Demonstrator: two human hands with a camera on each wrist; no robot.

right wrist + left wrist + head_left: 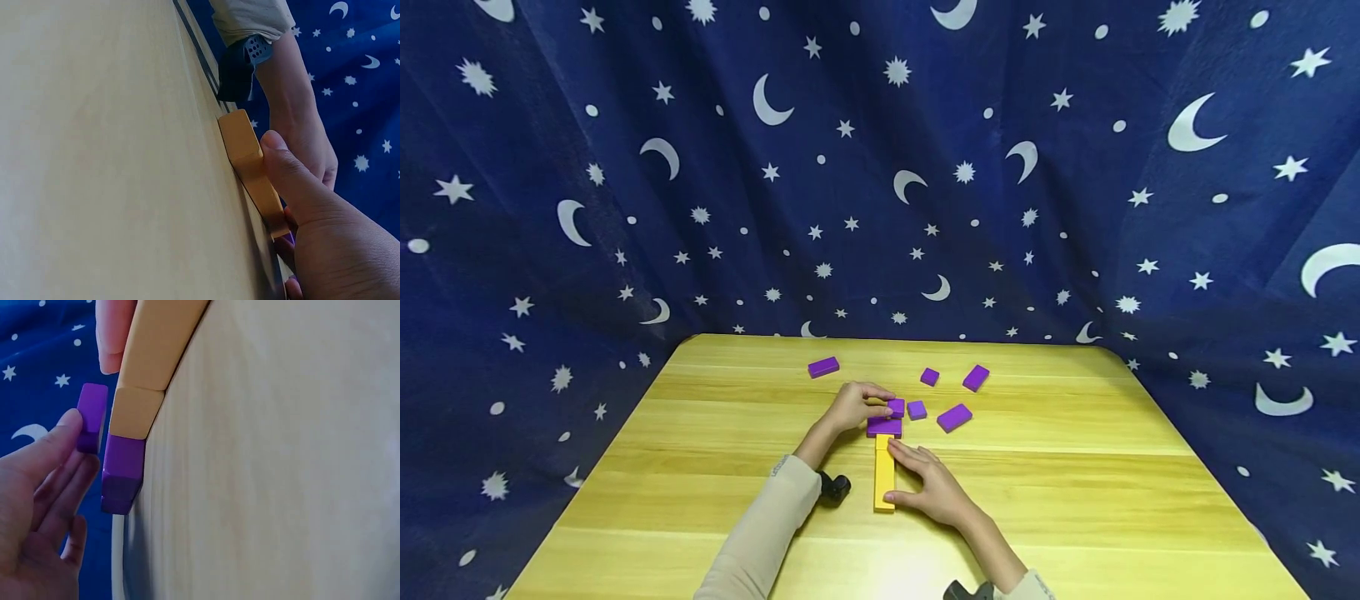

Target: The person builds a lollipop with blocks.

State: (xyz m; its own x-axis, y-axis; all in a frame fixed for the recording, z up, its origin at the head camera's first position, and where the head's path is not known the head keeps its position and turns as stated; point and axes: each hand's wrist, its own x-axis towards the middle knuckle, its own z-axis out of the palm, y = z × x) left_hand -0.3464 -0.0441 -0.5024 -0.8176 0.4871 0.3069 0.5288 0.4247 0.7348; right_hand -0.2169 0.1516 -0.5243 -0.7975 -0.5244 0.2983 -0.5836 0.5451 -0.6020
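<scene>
My left hand (853, 407) pinches a small purple block (93, 415) between thumb and fingertips. In the left wrist view a narrow gap parts it from the purple piece (123, 464) lying on the table. That piece lies crosswise at the far end of a row of yellow-orange blocks (884, 479), a long one and a short one. Along the row's right side my right hand (936, 490) rests, thumb near the close end and fingertips near the far end. Its thumb (281, 153) touches the orange block in the right wrist view; its other fingers are partly hidden there.
Loose purple blocks lie farther back: a long one (823, 367) at left, small ones (930, 377) (917, 410) near the middle, and long ones (976, 377) (955, 417) at right. A dark blue star-and-moon curtain (880, 167) hangs behind the wooden table (1075, 500).
</scene>
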